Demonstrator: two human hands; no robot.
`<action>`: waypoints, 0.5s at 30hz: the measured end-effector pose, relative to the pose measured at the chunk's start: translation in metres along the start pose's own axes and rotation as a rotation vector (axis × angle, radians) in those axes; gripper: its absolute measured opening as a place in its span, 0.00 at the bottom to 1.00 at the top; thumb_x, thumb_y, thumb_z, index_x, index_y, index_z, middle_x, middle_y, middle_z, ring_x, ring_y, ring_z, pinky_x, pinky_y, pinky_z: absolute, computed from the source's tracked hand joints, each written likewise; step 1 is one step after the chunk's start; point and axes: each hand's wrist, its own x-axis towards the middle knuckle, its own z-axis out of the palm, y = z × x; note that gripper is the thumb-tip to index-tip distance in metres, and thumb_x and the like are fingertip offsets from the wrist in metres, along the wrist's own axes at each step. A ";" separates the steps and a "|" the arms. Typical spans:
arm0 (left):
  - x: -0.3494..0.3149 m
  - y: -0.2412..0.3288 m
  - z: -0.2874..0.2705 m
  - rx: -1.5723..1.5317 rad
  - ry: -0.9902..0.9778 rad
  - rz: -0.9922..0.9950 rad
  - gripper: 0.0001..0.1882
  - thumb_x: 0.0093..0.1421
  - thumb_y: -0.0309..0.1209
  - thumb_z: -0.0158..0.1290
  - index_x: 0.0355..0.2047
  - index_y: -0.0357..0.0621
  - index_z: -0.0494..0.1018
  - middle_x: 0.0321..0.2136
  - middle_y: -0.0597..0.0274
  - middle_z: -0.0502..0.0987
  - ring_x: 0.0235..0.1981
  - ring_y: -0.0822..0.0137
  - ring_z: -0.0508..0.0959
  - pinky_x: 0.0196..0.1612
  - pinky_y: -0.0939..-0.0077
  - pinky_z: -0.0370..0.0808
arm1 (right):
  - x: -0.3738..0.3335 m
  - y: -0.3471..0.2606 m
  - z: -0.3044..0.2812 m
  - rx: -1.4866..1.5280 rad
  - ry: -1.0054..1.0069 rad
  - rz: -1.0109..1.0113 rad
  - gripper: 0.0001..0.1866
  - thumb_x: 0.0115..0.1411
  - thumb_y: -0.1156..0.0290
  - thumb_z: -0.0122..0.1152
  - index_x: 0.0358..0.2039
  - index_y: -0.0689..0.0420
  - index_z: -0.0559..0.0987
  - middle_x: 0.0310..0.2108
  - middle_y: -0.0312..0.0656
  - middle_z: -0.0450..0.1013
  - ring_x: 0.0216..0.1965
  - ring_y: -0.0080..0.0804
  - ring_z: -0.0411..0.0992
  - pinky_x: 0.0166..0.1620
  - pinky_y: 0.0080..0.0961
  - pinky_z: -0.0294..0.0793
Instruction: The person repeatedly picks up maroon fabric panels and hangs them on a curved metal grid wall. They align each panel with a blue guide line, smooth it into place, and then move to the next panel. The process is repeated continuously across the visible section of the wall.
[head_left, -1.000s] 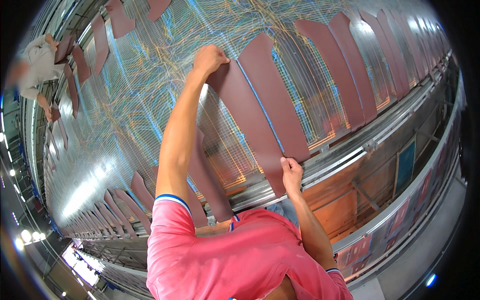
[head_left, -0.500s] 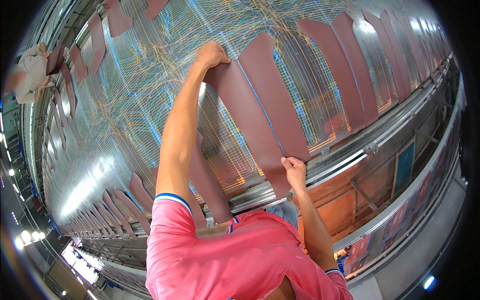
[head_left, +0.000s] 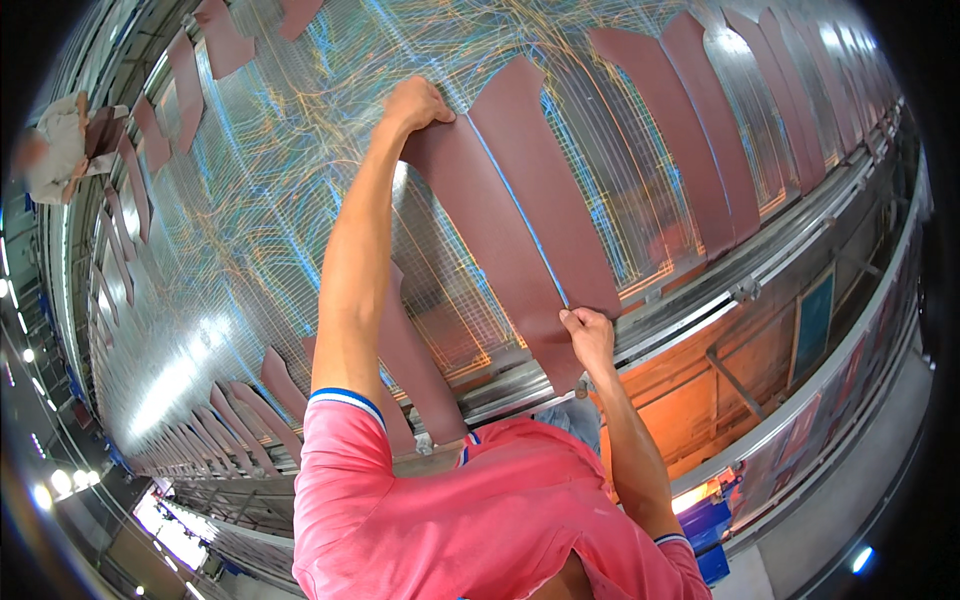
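Note:
A maroon cut fabric panel (head_left: 478, 215) lies on the long, line-marked table in front of me. My left hand (head_left: 418, 104) is closed on its far corner, the arm stretched out. Near the table's front edge, my right hand (head_left: 588, 338) pinches the panel's near part, next to the lower end of a blue line. The panel's near end hangs over the edge rail. Right alongside it, across the blue line, lies a second maroon panel (head_left: 560, 185). Fingertips of the left hand are partly hidden.
The table top (head_left: 270, 200) carries many coloured guide lines. More maroon panels (head_left: 695, 130) lie in rows along both edges. A metal rail (head_left: 690, 315) runs along the near edge. Another person (head_left: 58, 150) is at the far left edge, holding a maroon piece.
Both hands keep their hold at the same spots on the panel, and it lies as before. The view has shifted slightly. A blue object shows more at the lower right.

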 end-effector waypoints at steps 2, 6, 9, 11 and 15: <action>-0.001 0.002 0.001 0.026 0.009 0.012 0.16 0.37 0.39 0.70 0.27 0.47 0.84 0.30 0.55 0.83 0.34 0.56 0.82 0.44 0.63 0.76 | -0.001 -0.001 0.000 -0.013 0.010 -0.002 0.19 0.59 0.58 0.61 0.23 0.63 0.78 0.17 0.51 0.69 0.21 0.47 0.68 0.30 0.39 0.65; -0.001 0.007 0.000 0.049 0.005 0.021 0.17 0.37 0.41 0.69 0.27 0.45 0.84 0.28 0.54 0.83 0.33 0.56 0.82 0.40 0.64 0.77 | 0.000 0.005 0.003 -0.064 0.031 0.003 0.18 0.59 0.57 0.61 0.24 0.61 0.79 0.19 0.52 0.71 0.22 0.51 0.71 0.30 0.41 0.66; -0.001 0.001 0.000 0.022 0.014 0.082 0.15 0.39 0.39 0.68 0.26 0.44 0.84 0.26 0.53 0.83 0.29 0.56 0.82 0.37 0.64 0.77 | 0.001 0.003 0.005 -0.076 0.057 -0.023 0.18 0.59 0.57 0.61 0.23 0.61 0.80 0.19 0.52 0.73 0.24 0.53 0.73 0.30 0.43 0.68; 0.000 0.000 -0.001 0.011 0.011 0.094 0.14 0.40 0.38 0.67 0.25 0.42 0.84 0.24 0.52 0.82 0.28 0.56 0.81 0.36 0.63 0.77 | 0.001 0.002 0.005 -0.084 0.068 -0.029 0.18 0.59 0.57 0.60 0.23 0.61 0.80 0.19 0.53 0.73 0.25 0.54 0.73 0.31 0.45 0.69; 0.001 0.003 0.001 -0.017 -0.010 0.110 0.12 0.43 0.35 0.67 0.23 0.40 0.83 0.21 0.57 0.79 0.23 0.62 0.77 0.31 0.66 0.73 | 0.003 0.001 0.006 -0.106 0.077 0.006 0.18 0.59 0.57 0.60 0.23 0.61 0.80 0.20 0.53 0.74 0.26 0.56 0.74 0.33 0.47 0.70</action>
